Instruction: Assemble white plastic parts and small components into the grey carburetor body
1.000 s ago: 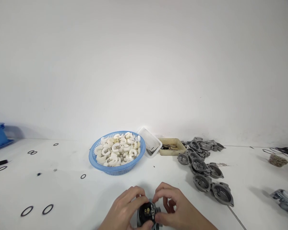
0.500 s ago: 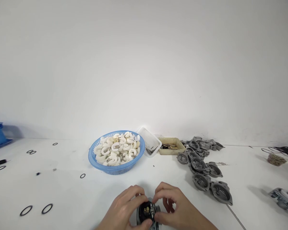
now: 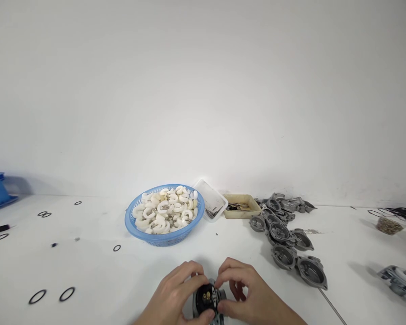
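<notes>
Gripping the part (image 3: 208, 301) with both hands, left (image 3: 176, 293) and right (image 3: 246, 295), I'm fitting something atop; fingers need fine alignment next.

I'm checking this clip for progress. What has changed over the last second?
Almost nothing. Both hands keep their grip on the dark metal part at the table's near edge: left hand wrapped around its side, right hand pinching at its top. Nothing was picked up or let go. The blue basket, the grey castings and the black rings only drift slightly with the camera.
</notes>
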`<state>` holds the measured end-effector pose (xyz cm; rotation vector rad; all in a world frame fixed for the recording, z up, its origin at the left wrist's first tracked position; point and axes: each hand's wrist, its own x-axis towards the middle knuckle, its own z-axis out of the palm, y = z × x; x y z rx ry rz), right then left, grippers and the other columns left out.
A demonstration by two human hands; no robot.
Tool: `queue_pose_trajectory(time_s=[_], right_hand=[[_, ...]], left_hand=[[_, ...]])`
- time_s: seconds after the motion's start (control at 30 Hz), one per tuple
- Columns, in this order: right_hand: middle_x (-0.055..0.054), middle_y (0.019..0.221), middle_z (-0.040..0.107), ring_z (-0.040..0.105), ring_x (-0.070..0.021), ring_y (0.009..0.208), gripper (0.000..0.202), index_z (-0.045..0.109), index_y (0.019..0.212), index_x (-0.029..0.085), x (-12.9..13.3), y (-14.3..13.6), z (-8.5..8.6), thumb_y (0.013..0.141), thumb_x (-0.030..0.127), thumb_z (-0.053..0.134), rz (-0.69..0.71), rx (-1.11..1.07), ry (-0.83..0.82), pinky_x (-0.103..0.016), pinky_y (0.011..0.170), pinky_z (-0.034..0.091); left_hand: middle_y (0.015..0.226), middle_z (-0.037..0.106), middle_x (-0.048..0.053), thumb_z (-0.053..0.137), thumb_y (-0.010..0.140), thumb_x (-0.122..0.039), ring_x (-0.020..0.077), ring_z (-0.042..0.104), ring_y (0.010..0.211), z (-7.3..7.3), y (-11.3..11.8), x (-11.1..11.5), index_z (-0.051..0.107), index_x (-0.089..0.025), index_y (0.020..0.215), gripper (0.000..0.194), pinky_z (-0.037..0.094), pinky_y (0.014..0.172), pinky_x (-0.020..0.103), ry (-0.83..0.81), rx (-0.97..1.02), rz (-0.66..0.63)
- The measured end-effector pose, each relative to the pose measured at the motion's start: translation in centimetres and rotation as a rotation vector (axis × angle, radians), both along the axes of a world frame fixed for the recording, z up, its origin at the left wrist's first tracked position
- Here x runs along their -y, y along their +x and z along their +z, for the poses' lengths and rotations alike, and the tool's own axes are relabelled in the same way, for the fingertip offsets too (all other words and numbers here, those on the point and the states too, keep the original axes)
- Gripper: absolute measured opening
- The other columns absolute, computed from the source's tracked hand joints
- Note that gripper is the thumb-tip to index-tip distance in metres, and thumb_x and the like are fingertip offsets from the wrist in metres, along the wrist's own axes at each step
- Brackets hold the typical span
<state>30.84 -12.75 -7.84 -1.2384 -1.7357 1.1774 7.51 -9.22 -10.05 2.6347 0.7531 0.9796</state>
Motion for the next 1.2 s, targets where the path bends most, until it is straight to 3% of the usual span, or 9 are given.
queue_pose_trajectory(time_s=[0.6,0.73,0.87,0.97,1.03,1.2], right_hand=[[-0.001,0.098,0.062,0.051,-0.0129,0.07,0.023,0.078,0.092,0.025,0.3,0.1,0.3,0.069,0.02,0.079,-0.008,0.049,-0.004,-0.025,0.062,0.042],[-0.002,0.121,0.064,0.06,-0.0209,0.093,0.052,0.073,0.114,0.033,1.4,0.3,1.5,0.066,0.015,0.083,-0.018,0.13,-0.034,-0.03,0.085,0.05],[-0.002,0.145,0.055,0.052,-0.0281,0.132,0.062,0.068,0.127,0.038,2.4,-0.6,2.4,0.071,0.021,0.088,-0.029,0.034,-0.054,-0.034,0.113,0.04],[-0.005,0.142,0.057,0.052,-0.0287,0.134,0.059,0.068,0.124,0.034,2.0,-1.4,1.8,0.071,0.024,0.09,0.071,-0.043,0.033,-0.035,0.114,0.04],[-0.005,0.138,0.058,0.054,-0.0284,0.131,0.054,0.07,0.117,0.032,1.5,-1.6,0.9,0.068,0.024,0.092,0.111,-0.05,0.07,-0.035,0.113,0.041],[-0.007,0.138,0.059,0.053,-0.029,0.132,0.046,0.072,0.112,0.029,0.9,-1.3,-0.7,0.069,0.019,0.085,0.005,-0.02,0.1,-0.036,0.115,0.038]], left_hand=[[0.103,0.068,0.003,0.074,0.069,-0.01,0.0202,0.069,0.086,0.0,-0.1,0.0,0.067,-0.025,0.108,0.042,0.06,0.076,0.028,-0.029,0.018,0.007],[0.114,0.069,0.005,0.073,0.083,-0.025,0.0228,0.069,0.1,0.3,-0.7,0.1,0.063,-0.027,0.122,0.04,0.06,0.085,0.029,-0.084,0.06,0.034],[0.108,0.068,0.004,0.052,0.102,-0.035,0.0201,0.066,0.095,1.2,-1.1,0.2,0.061,-0.028,0.121,0.023,0.056,0.085,0.029,-0.25,0.121,0.038],[0.102,0.065,0.003,0.043,0.104,-0.034,0.019,0.064,0.092,1.9,-1.0,0.1,0.06,-0.026,0.114,0.021,0.054,0.086,0.03,-0.348,0.144,0.021],[0.099,0.063,0.002,0.047,0.098,-0.027,0.0189,0.063,0.092,2.1,-0.8,0.0,0.059,-0.025,0.106,0.015,0.052,0.086,0.03,-0.376,0.143,0.017],[0.099,0.061,0.002,0.049,0.082,-0.015,0.02,0.059,0.093,1.9,-0.8,-0.1,0.057,-0.024,0.099,0.021,0.049,0.086,0.032,-0.388,0.132,0.018]])
